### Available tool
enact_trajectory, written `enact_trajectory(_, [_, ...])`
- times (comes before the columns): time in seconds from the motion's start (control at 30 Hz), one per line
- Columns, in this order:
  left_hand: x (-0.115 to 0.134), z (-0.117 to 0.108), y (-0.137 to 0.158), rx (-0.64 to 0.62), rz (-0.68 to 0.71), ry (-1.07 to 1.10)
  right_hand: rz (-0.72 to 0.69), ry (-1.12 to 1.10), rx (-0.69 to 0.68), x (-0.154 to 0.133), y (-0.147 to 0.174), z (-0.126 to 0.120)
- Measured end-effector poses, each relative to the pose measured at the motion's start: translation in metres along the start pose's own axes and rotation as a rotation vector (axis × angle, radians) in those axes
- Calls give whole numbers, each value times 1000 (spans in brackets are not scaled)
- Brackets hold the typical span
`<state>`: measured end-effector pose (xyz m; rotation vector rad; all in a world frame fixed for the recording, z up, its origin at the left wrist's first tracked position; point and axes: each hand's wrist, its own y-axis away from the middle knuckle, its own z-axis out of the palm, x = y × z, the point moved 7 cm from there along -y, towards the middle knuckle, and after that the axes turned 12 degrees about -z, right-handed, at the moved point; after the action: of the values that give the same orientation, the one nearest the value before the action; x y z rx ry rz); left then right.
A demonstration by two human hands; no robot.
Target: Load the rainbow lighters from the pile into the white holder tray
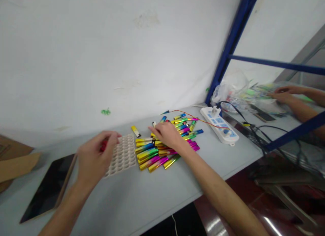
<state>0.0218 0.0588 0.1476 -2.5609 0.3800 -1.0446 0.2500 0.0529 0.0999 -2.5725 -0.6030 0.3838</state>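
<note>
My left hand [95, 155] is closed, with a small red object [103, 145] showing between its fingers; its kind is hidden. Beside and partly behind this hand lies a white tray [124, 154] with rows of small round holes. My right hand [166, 134] reaches over a pile of shiny lighters [149, 158] in yellow, green, blue and pink. Its fingers are bent down among them, and whatever they grip is hidden. A single yellow and white lighter [135, 131] lies apart, between the tray and the wall.
A dark tablet or phone [48, 187] and cardboard [17, 165] lie at the left. To the right are a white power strip [220, 126] with cables and a blue metal frame [228, 43]. Beyond it, another person's hands [285, 94] are over a table with plastic bags.
</note>
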Motion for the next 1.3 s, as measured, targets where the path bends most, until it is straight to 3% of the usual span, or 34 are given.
enact_trajectory(0.17, [34,99,-19,-314,148,-113,360,165,240,77,28,-44])
enact_trajectory(0.3, [61,169,-37,-419,201,-220,514,227,312,106,46,-60])
enact_trajectory(0.4, [73,202,-48,-450,200,-261,569,225,319,112,51,-59])
enact_trajectory(0.53, [73,222,-56,-484,180,-248,585,202,288,113,50,-53])
enact_trajectory(0.9, [64,224,-67,-556,76,-80,576,192,306,110,48,-51])
enact_trajectory(1.07, [68,188,-55,-478,48,137,558,204,233,102,43,-47])
enact_trajectory(1.2, [57,150,-30,-650,-156,674,504,208,187,90,35,-36])
enact_trajectory(1.3, [36,123,-9,-726,-365,928,443,206,143,77,28,-24])
